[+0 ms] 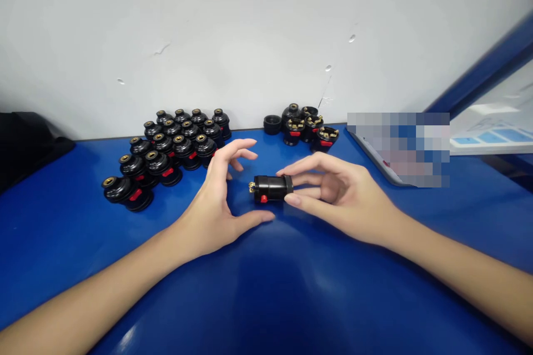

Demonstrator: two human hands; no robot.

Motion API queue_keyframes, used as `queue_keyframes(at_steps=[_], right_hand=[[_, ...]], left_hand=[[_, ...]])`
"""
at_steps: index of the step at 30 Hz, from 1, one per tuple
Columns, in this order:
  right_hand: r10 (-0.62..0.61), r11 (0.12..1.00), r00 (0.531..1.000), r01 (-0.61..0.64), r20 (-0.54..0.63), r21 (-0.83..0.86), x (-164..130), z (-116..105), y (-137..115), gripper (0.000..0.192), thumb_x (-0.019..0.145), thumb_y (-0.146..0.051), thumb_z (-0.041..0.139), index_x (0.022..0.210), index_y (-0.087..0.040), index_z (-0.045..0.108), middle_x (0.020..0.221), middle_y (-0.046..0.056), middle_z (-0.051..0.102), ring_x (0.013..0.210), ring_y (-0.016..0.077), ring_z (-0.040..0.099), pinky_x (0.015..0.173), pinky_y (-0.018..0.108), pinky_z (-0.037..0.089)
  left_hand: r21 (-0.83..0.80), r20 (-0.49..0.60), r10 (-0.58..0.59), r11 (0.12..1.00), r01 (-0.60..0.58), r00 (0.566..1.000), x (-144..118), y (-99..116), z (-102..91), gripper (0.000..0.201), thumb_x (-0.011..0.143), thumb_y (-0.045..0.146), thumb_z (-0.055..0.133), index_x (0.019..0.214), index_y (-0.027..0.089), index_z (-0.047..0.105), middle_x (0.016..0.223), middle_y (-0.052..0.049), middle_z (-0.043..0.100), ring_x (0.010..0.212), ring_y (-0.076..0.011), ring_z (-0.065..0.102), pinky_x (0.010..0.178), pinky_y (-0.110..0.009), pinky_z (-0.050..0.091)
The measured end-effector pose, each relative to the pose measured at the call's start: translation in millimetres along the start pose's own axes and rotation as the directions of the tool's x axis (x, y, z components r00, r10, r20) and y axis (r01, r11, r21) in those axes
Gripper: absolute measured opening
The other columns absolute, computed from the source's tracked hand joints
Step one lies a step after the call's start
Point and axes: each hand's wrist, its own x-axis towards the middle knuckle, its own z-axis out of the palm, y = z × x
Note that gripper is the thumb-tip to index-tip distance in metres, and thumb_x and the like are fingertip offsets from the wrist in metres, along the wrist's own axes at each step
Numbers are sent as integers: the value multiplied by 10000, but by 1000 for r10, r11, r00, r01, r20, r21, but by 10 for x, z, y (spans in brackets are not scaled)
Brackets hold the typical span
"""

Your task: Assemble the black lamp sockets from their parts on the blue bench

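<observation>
Black socket [272, 188], rim partly behind right hand [350, 197]

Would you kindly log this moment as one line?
right hand: grips black socket by one end; left hand: open near other end, apparently not touching; dome-topped sockets: grouped on blue table, left

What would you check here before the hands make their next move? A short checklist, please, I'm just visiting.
1. Right hand holding the black lamp socket: ok, fingertips at its right end.
2. Left hand gripping too: not ok, open and curved around the other end.
3. Brass terminals covered: not ok, exposed toward the left hand.
4. Red switch visible: ok, on the near side.
5. Terminal screws tight: cannot tell, too small.
6. Capped sockets grouped apart: ok, at the left.
</observation>
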Motion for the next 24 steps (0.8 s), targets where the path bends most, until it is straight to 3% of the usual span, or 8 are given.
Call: queue_keyframes(at_steps=[2, 5, 6, 10, 14, 19, 22, 24], right_hand=[[-2, 1000, 1000, 2, 5, 3, 3, 1, 3, 298, 881, -258, 909, 1138, -240, 758, 1143, 70, 836, 1081, 246, 837, 916, 328, 720], [-15, 1000, 1000, 15, 25, 14, 7, -4, 13, 307, 877, -242, 910, 1144, -242, 758, 1136, 63, 833, 1079, 250, 837, 942, 353, 718], [-18, 1000, 1000, 17, 23, 15, 8, -6, 15, 308, 875, -242, 911, 1143, -244, 759, 1136, 61, 832, 1079, 252, 837, 952, 361, 717], [-7, 1000, 1000, 7, 10, 2, 8, -11, 14, 293, 877, -260, 911, 1129, -255, 763, 1126, 62, 836, 1081, 266, 836, 941, 382, 721], [-12, 1000, 1000, 12, 28, 7, 2, -11, 13, 309, 876, -248, 911, 1145, -251, 760, 1137, 54, 826, 1091, 256, 832, 979, 387, 711], [-7, 1000, 1000, 7, 30, 4, 2, -16, 16, 302, 887, -255, 905, 1149, -254, 754, 1169, 58, 822, 1115, 257, 826, 977, 379, 712], [-16, 1000, 999, 16, 35, 8, 3, -17, 19, 308, 885, -255, 907, 1150, -243, 751, 1156, 57, 822, 1102, 246, 828, 988, 375, 708], [-26, 1000, 999, 26, 27, 1, 3, -16, 20, 308, 877, -254, 913, 1140, -237, 753, 1149, 53, 815, 1101, 243, 827, 1007, 381, 702]], left_hand=[[-28, 40, -72, 997, 73, 997, -1, 5, -4, 979, 820, 491, 940, 1575, 353, 331, 1381, -81, 660, 1203, -285, 605, 1056, -452, 446], [-68, 125, -198, 976, 207, 972, 2, 30, -5, 499, 1071, 493, 637, 1495, 327, 431, 1064, -33, 751, 1064, -258, 657, 1053, -483, 443], [-67, 124, -190, 978, 199, 974, 3, 39, -5, 455, 1083, 448, 620, 1483, 327, 440, 1063, -31, 752, 1058, -252, 660, 1049, -477, 446], [-60, 83, -98, 993, 103, 992, 2, 60, -10, 854, 895, 372, 872, 1566, 352, 343, 1410, -76, 668, 1270, -284, 602, 1118, -473, 421], [-69, 116, -186, 978, 195, 976, 5, 54, -5, 511, 1058, 423, 662, 1496, 313, 422, 1154, -57, 758, 1123, -265, 654, 1096, -509, 414], [-55, 66, -115, 991, 119, 991, -1, 44, 7, 905, 889, 372, 872, 1582, 348, 289, 1394, -90, 660, 1231, -287, 593, 1108, -500, 415], [-64, 103, -173, 982, 180, 980, -6, 37, 12, 622, 1026, 420, 715, 1531, 336, 360, 1167, -54, 732, 1119, -268, 643, 1081, -512, 422], [-48, 98, -127, 990, 132, 987, -7, 30, 10, 591, 1025, 358, 717, 1511, 336, 380, 1154, -48, 732, 1089, -254, 650, 1065, -497, 426]])
